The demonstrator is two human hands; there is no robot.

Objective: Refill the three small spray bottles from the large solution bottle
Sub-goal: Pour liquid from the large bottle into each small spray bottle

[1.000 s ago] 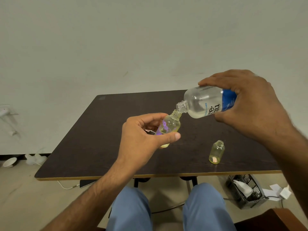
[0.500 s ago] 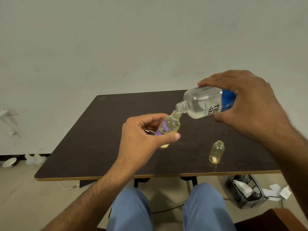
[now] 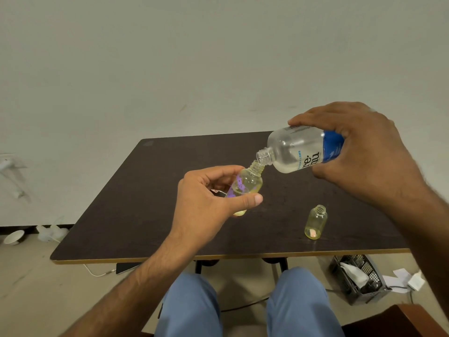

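- The left hand [image 3: 206, 198] grips a small bottle [image 3: 245, 186] tilted above the table [image 3: 145, 203], neck up toward the right.
- The right hand [image 3: 364, 154] holds the big bottle [image 3: 296, 149] tipped, its mouth just over the small neck — the pour is in hand.
- A second small bottle [image 3: 315, 222] stands uncapped near the front edge; a third is not seen.
- Next, by my judgement: right the big bottle before overflow — then swap bottles.

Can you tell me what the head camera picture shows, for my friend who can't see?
The right hand tips a large bottle into a small bottle held by the left hand. Another small bottle stands open on the dark table.
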